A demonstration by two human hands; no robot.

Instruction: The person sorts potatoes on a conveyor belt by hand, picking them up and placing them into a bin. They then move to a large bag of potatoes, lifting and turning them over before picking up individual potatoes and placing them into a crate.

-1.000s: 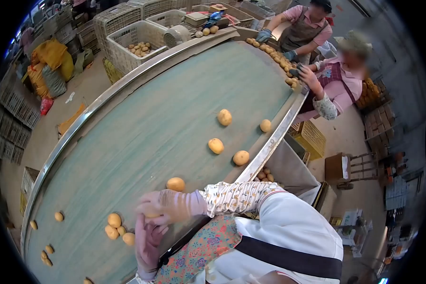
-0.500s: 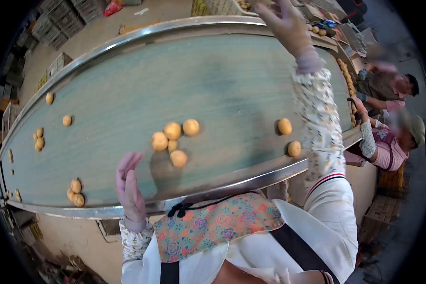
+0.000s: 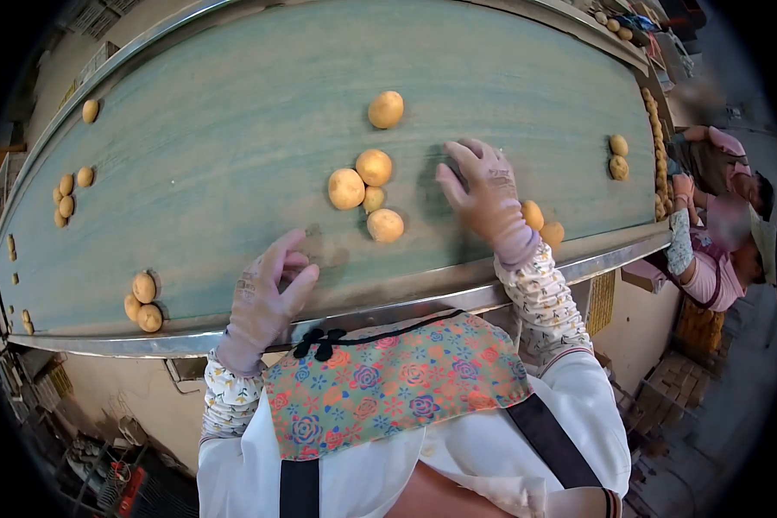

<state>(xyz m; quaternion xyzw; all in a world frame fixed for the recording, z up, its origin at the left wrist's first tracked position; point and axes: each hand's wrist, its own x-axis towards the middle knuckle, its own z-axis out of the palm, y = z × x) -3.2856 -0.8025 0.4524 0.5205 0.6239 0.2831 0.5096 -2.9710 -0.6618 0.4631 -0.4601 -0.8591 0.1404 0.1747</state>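
Observation:
Both hands wear thin, translucent pale gloves. My left hand (image 3: 272, 289) hovers at the belt's near edge, fingers apart and nothing in them. Over the middle of the green belt (image 3: 259, 112), my right hand (image 3: 483, 194) has its fingers spread and slightly curled, also holding nothing. Between the hands lies a loose group of round, yellowish potatoes: one at the left (image 3: 346, 188), one at the front (image 3: 385, 225) and a small one (image 3: 373, 199) among them. A single potato (image 3: 386, 110) lies farther back. Beside my right wrist, two potatoes (image 3: 531, 214) are partly hidden.
A metal rail (image 3: 164, 344) borders the belt's near side. More potatoes (image 3: 144, 286) lie in small groups to the left, and a pair (image 3: 619, 167) at the right. Two people (image 3: 716, 233) stand by a row of potatoes (image 3: 653, 129) at the belt's right end.
My right hand has come back from beyond the far rail to above the belt. My left hand has moved slightly right, and the view has tilted. The middle potatoes appear farther right and up.

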